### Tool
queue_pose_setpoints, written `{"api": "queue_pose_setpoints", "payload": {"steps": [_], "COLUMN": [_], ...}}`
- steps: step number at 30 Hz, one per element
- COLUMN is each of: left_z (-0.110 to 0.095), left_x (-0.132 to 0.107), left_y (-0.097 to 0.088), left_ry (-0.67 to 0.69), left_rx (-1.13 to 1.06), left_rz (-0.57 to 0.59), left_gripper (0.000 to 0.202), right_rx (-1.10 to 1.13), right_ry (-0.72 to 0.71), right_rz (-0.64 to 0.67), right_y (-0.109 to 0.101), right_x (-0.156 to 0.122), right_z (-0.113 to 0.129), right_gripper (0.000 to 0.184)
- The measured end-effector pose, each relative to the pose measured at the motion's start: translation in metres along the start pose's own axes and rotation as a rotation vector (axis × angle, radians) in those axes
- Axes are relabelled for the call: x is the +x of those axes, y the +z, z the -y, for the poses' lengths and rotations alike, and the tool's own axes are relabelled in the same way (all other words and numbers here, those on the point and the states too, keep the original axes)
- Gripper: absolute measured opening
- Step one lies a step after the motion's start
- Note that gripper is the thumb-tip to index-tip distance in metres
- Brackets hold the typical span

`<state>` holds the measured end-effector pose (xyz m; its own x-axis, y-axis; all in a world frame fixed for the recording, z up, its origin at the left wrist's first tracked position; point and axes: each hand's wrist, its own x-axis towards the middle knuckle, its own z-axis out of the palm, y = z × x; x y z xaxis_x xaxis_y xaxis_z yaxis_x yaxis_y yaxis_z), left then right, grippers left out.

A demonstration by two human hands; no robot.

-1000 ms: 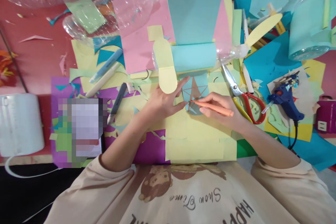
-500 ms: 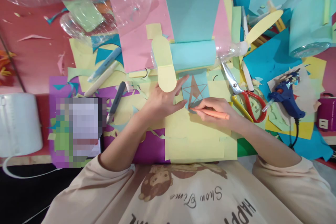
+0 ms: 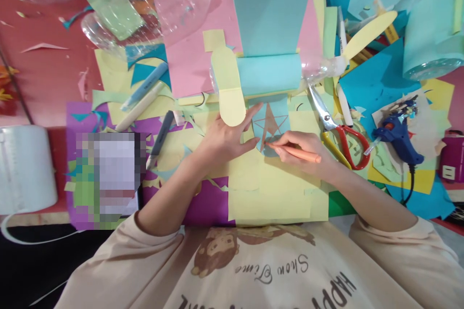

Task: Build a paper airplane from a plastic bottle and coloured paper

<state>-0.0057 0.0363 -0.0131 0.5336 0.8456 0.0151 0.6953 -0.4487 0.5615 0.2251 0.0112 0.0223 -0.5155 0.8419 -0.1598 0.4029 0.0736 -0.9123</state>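
Observation:
An orange marker [image 3: 302, 154] is pinched in my right hand [image 3: 300, 147], its tip on a small light-blue paper [image 3: 282, 108]. That paper bears an outlined star, partly filled with reddish-brown colour. Flat beside it lies my left hand [image 3: 226, 142], thumb and index finger spread at the paper's left edge. A rounded pale-yellow paper strip [image 3: 232, 106] overlaps the back of the left hand. This strip joins a plastic bottle wrapped in light-blue paper [image 3: 270, 75], which lies on its side just beyond both hands.
Red-and-yellow scissors [image 3: 326, 118] and a blue glue gun [image 3: 397, 135] lie to the right. Clear plastic bottles [image 3: 188, 5] are at the back left. Several markers, including a grey one [image 3: 161, 135], and paper scraps cover the table. A white jug-like container [image 3: 27, 169] stands far left.
The marker tip has shifted slightly up and right within the star's lower left point. My left hand stays in place. The whole view has moved a little.

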Motion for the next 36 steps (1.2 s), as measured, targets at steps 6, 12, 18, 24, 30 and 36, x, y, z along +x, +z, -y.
{"api": "queue_pose_setpoints", "payload": {"steps": [6,12,18,24,30,36], "left_z": [-0.0041,-0.0026,-0.001,-0.0007,0.0,-0.0017], "left_x": [0.0007,0.001,0.0009,-0.0005,-0.0013,-0.0015], "left_y": [-0.0024,-0.0009,-0.0002,-0.0001,-0.0005,-0.0011], "left_ry": [-0.021,-0.02,0.003,0.011,0.071,0.076], "left_rx": [0.008,0.022,0.023,0.02,0.05,0.073], "left_rz": [0.017,0.011,0.004,-0.018,-0.043,-0.048], "left_gripper": [0.065,0.066,0.065,0.063,0.061,0.06], "right_rx": [-0.007,0.006,0.086,0.014,-0.063,-0.029], "right_ry": [-0.013,-0.015,0.01,-0.02,-0.059,-0.028], "right_rz": [0.04,-0.018,-0.099,-0.076,-0.016,-0.094], "right_y": [-0.0004,-0.0009,-0.0037,-0.0013,0.0012,-0.0014], "right_x": [0.0011,0.0013,-0.0017,-0.0001,-0.0013,-0.0018], "right_z": [0.0004,0.0006,-0.0055,-0.0012,-0.0011,-0.0016], "right_gripper": [0.011,0.011,0.015,0.011,0.008,0.01]}}
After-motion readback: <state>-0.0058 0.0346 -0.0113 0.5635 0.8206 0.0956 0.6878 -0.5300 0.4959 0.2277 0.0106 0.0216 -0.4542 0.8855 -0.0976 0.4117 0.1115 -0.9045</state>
